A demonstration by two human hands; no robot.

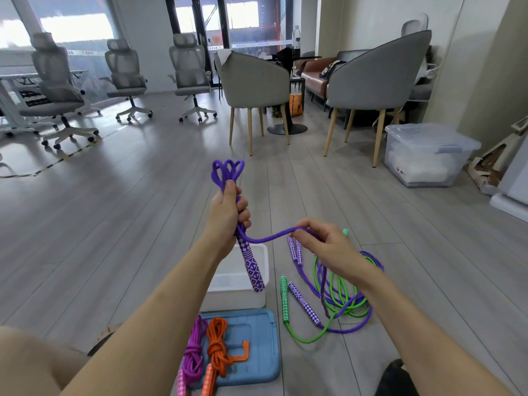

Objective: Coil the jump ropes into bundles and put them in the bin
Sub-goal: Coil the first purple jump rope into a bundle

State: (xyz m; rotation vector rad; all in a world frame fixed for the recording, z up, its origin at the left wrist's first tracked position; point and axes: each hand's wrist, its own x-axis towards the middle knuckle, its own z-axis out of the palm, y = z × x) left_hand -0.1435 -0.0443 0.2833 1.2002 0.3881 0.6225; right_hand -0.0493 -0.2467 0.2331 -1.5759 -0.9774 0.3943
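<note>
- Left hand (228, 212) is gripping the folded purple rope (227, 174), loops sticking out above, handle hanging below, over the white bin (264, 261).
- Right hand (325, 247) is pinching the rope's free run.
- Risk, as I judge it: the loops slipping if the grip loosens while wrapping.
- Count: two finished bundles, pink bundle (194, 347) and orange bundle (218, 347), lying on the blue lid (257, 338); loose ropes (343, 298) right, purple and green, tangled.

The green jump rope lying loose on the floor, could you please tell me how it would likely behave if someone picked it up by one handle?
The green jump rope would probably hang limp, since its cord lies in slack curves. It is tangled with a purple rope, so that would likely drag along. Its patterned handle looks rigid and easy to grip.
</note>
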